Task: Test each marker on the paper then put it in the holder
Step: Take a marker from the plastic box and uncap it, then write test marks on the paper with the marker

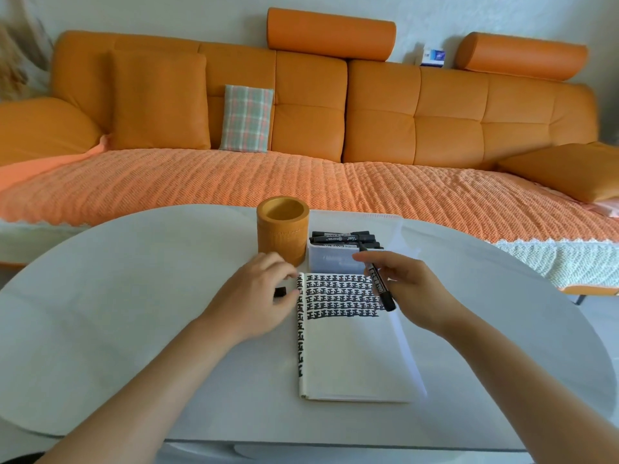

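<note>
The right hand [407, 289] holds a black marker [376, 279] in its fingers, tip pointing up and away, over the top of the paper [351, 356]. The tip looks bare. The left hand [258, 296] rests on the white table [117, 296] at the paper's left edge. A small black thing, maybe the cap [280, 291], sits under its curled fingers; it is hard to tell if they grip it. The orange holder [283, 229] stands behind this hand. More markers [345, 237] lie in a clear box [330, 259], partly hidden by the right hand.
</note>
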`<state>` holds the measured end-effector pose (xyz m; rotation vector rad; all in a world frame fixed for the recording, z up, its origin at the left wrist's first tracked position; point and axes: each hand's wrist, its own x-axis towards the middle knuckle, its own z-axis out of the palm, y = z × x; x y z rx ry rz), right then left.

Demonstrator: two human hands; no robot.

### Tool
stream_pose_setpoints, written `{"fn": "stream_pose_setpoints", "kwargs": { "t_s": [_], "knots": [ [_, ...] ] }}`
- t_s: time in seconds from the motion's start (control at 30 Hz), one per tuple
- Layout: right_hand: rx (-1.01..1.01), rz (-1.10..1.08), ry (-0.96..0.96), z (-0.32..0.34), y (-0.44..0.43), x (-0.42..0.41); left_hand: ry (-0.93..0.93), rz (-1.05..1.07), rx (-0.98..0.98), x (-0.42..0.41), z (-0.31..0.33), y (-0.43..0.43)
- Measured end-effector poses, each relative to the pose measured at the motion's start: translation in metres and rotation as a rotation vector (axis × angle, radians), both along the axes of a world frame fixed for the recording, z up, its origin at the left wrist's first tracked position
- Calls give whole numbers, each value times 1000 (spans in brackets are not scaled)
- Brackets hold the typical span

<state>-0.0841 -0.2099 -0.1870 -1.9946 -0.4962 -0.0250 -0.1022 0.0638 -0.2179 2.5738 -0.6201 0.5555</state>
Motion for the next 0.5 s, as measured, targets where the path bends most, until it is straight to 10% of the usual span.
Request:
{"fn": "stream_pose_setpoints", "kwargs": {
  "t_s": [0.5],
  "knots": [
    [216, -172, 210, -29, -37, -5, 32, -273, 168, -25, -16, -110]
  ]
}}
